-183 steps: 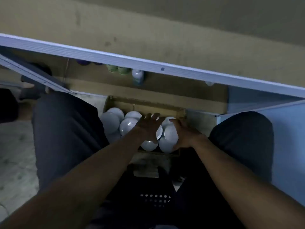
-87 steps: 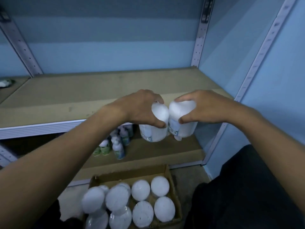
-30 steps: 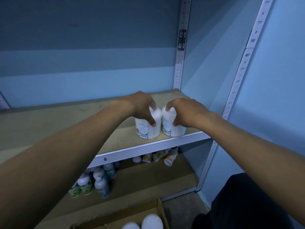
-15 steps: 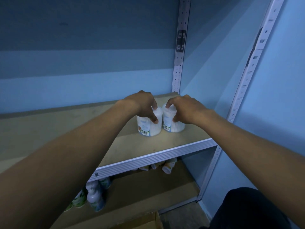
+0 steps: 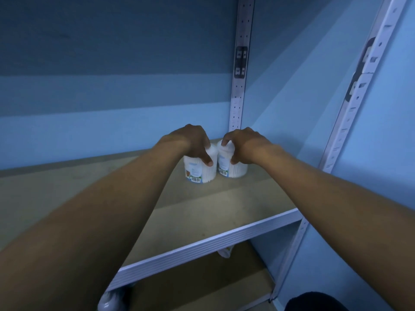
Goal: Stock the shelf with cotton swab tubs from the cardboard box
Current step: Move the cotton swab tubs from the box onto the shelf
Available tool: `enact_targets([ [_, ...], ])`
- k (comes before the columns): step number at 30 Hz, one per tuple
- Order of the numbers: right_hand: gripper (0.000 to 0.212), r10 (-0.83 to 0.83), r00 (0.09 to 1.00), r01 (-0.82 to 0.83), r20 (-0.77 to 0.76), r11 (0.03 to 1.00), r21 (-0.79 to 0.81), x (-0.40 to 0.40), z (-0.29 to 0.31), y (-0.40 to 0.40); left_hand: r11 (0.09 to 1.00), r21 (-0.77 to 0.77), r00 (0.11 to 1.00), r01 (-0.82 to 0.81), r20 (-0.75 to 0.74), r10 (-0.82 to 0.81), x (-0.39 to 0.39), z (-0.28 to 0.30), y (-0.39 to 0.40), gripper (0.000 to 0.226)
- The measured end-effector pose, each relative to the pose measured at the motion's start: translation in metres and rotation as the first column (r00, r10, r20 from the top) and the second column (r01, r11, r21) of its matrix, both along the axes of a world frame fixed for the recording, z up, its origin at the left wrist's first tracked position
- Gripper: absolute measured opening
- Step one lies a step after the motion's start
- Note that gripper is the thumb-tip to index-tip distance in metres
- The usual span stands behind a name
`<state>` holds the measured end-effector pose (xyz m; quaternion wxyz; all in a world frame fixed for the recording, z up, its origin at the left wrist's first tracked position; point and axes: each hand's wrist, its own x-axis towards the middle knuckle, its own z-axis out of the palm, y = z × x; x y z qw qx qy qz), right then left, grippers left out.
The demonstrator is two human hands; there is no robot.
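Tubs of cotton swabs stand upright side by side near the middle of the frame, deep on the shelf [image 5: 202, 212] close to its back right corner: the left tub [image 5: 199, 170] and the right tub [image 5: 232, 167], so close together that they look to be touching. Both are white with a label and a barcode low on the near side. The left hand [image 5: 190, 142] comes down over the top of the left tub, its grip curled round the lid with the thumb pressed on the tub's side. The right hand [image 5: 242, 144] covers the right tub in the same way, its grip holding the lid and upper wall. Both forearms reach in from the lower corners of the frame. The shelf is a brown board with a pale ribbed front edge. Behind the tubs a perforated metal upright [image 5: 240, 81] rises against the blue wall [image 5: 112, 122], and a second upright [image 5: 359, 97] slants up the right of the frame. Below the shelf edge, at lower left, the white top of a bottle [image 5: 110, 299] peeks out.
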<state>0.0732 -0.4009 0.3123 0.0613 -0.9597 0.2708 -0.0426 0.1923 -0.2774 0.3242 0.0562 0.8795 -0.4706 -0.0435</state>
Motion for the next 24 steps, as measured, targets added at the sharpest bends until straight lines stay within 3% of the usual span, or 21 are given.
enact_targets([
  [24,0.059,0.079,0.994,-0.073,0.072,0.994,-0.084,0.082,-0.013,-0.095,0.998,0.006,0.998,-0.055,-0.04,0.056,0.084,0.0,-0.092,0.071],
])
